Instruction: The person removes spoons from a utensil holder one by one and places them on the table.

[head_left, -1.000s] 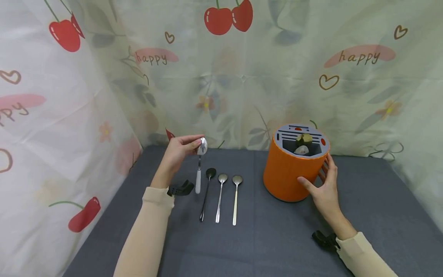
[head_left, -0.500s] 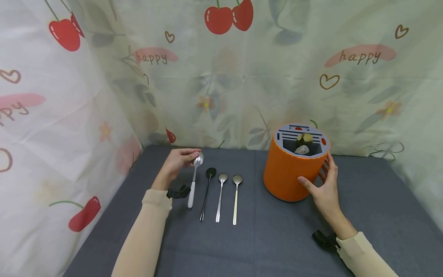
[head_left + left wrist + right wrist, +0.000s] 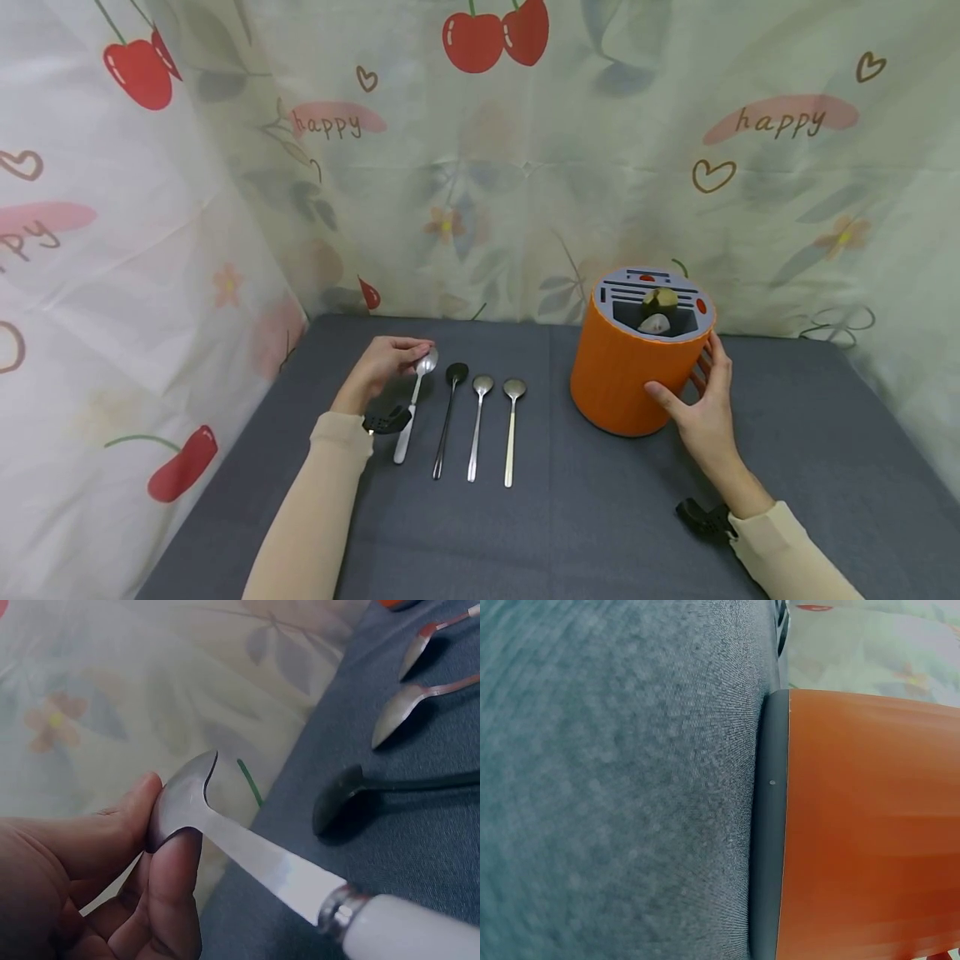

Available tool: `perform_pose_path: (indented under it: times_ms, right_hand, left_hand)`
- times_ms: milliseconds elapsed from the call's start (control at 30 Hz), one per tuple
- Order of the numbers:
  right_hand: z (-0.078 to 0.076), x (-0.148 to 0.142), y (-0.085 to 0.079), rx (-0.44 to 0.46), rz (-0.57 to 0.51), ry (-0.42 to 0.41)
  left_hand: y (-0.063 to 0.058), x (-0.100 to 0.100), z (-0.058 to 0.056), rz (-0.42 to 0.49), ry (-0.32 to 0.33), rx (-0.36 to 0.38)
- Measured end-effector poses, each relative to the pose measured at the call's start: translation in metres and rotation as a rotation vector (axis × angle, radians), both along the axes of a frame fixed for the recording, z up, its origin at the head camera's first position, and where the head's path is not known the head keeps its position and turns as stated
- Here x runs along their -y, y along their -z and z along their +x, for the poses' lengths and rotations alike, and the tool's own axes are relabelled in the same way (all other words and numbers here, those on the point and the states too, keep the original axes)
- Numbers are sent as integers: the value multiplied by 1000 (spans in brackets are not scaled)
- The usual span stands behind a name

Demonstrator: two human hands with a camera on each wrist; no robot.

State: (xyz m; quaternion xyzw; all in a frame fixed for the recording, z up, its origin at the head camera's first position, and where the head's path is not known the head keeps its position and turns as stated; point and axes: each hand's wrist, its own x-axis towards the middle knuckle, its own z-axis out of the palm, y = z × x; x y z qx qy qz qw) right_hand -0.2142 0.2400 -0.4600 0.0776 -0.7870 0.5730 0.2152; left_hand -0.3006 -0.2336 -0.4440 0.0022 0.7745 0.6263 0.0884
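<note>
In the head view, my left hand (image 3: 384, 365) pinches a white-handled spoon (image 3: 405, 433) by its bowl. The spoon's handle points toward me, low over the table. In the left wrist view, the thumb and fingers hold the edge of the spoon's bowl (image 3: 180, 799). My right hand (image 3: 705, 417) grips the right side of an orange round knife block (image 3: 615, 375), thumb in front and fingers behind, partly hidden. The block's grey slotted top has a wide compartment with a greenish piece (image 3: 660, 301) and a whitish piece (image 3: 655, 324) in it.
Right of the held spoon lie a black spoon (image 3: 448, 417), a silver spoon (image 3: 477, 421) and a spoon with a pale handle (image 3: 511, 433), side by side on the grey tablecloth (image 3: 585, 517). A patterned curtain (image 3: 525, 233) stands behind. A thin cord (image 3: 836, 327) lies at the back right.
My left hand has come down toward the table with the white-handled spoon, whose handle has swung left and nearer to me. The right hand and the knife block have stayed in place.
</note>
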Motion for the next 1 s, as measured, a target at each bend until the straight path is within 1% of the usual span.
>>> perform_pose_path:
  times_ms: [167, 300, 400, 633, 767, 867, 1000]
  right_hand:
    - [1, 0, 1, 3, 1, 3]
    - [1, 0, 1, 2, -2, 0]
    - [0, -1, 1, -3, -8, -6]
    - [-1, -2, 0, -14, -8, -14]
    - [-1, -2, 0, -8, -10, -13]
    - [-1, -2, 0, -4, -11, -11]
    - [-1, -1, -1, -6, -7, -10]
  left_hand:
    - [12, 1, -5, -11, -16, 35]
    - [18, 0, -9, -7, -25, 42]
    - [19, -2, -9, -21, -25, 37]
    - [19, -5, -8, -75, -20, 55]
    - [21, -5, -9, -90, -1, 61]
    - [24, -4, -9, -95, 17, 69]
    - [26, -3, -8, -72, 23, 80]
